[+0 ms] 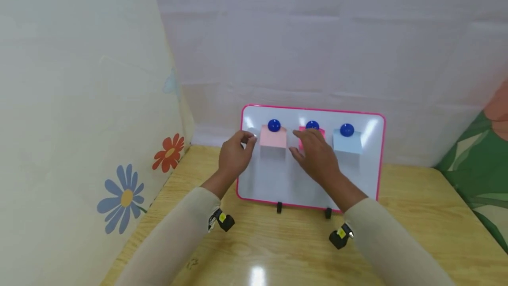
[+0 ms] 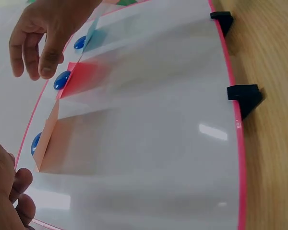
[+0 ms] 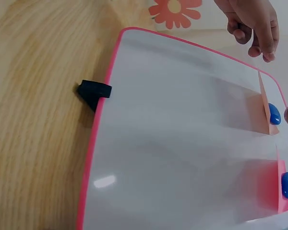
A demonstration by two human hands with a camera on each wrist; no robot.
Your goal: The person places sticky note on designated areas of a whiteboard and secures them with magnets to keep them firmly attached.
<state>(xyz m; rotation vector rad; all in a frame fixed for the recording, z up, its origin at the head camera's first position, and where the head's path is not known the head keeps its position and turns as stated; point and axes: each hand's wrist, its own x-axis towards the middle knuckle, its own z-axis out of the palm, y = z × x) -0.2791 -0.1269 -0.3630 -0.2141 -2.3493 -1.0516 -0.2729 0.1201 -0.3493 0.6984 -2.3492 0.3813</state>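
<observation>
A whiteboard (image 1: 274, 184) with a pink rim leans on the table. Three sticky notes hang on it: peach (image 1: 273, 138), hot pink (image 2: 80, 79) and light blue (image 1: 347, 143). Each note has a round blue magnet (image 1: 274, 125) at its top, and its lower part lifts off the board. Beside the peach note, near the board's left edge, my left hand (image 1: 235, 156) hovers with loosely curled fingers and nothing visible between them. My right hand (image 1: 316, 158) is in front of the hot pink note, covering part of it in the head view; its thumb and fingers are apart, holding nothing.
Two black stands (image 1: 279, 207) support the board's lower edge on the wooden table (image 1: 289, 246). A pale cloth (image 1: 301, 47) hangs behind. Flower-printed panels flank the table, with a red flower (image 1: 168, 152) on the left one.
</observation>
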